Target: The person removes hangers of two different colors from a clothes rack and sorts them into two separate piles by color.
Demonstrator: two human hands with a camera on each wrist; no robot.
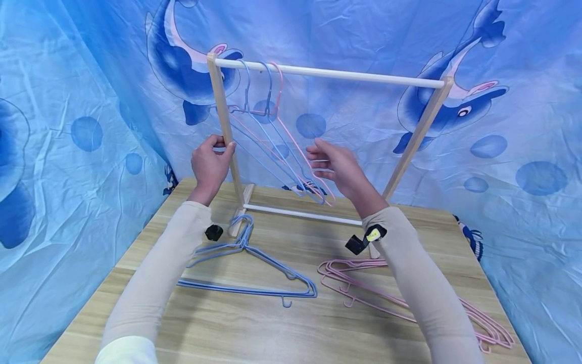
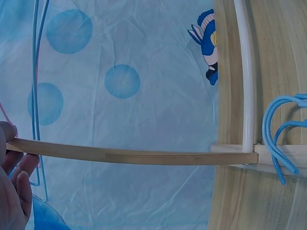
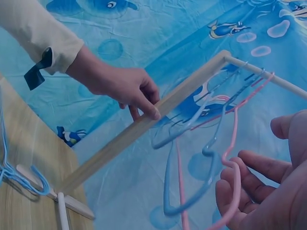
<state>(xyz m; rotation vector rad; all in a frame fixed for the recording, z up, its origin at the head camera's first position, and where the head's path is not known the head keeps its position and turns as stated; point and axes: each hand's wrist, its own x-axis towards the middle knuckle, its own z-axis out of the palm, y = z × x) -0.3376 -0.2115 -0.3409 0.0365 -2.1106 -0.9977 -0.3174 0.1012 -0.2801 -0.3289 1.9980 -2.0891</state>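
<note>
Hangers (image 1: 246, 241): smooth, faintly glossy, plastic-looking
Rack posts (image 1: 222, 103): matt wood, fine grain
Rails (image 1: 327, 74): smooth, slight sheen, metal or plastic unclear
Tabletop (image 1: 273, 333): smooth, wood-grained, soft sheen
Backdrop (image 1: 359, 111): creased cloth, satiny
Sleeves (image 1: 154, 268): matt cloth

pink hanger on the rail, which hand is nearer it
Right: the right hand is beside the pink hanger; the left hand is farther away, pinching the left wooden post.

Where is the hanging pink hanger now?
In the head view, the pink hanger hangs left of centre on the white top bar, right of two blue hangers.
</note>
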